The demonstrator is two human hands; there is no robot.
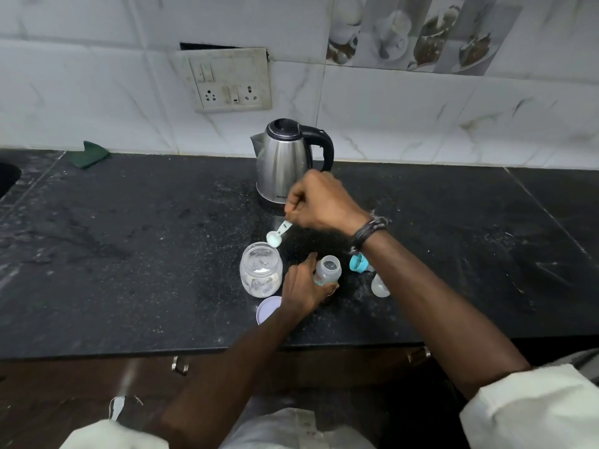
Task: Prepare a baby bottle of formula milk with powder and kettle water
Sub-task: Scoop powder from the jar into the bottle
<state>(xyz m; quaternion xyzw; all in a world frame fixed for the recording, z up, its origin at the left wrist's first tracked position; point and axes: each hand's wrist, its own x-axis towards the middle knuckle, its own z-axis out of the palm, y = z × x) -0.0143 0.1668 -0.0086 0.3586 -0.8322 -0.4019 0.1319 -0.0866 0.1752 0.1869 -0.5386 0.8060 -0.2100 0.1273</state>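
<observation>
An open clear jar [261,269] with white powder at its bottom stands on the black counter [129,254]. My right hand [321,202] pinches a small pale blue scoop [277,235] that hovers just above the jar's far rim, bowl filled with white powder. My left hand [303,286] grips the open baby bottle [327,270], upright just right of the jar. Behind them stands a steel kettle [285,160] with a black handle. The bottle's teal ring [358,262] and clear cap [380,286] lie to the right of the bottle.
The jar's lilac lid [267,308] lies flat in front of the jar, partly under my left wrist. A green cloth [92,153] sits at the back left by the wall, a sink edge [8,178] at far left. A switch plate [231,81] is on the tiled wall.
</observation>
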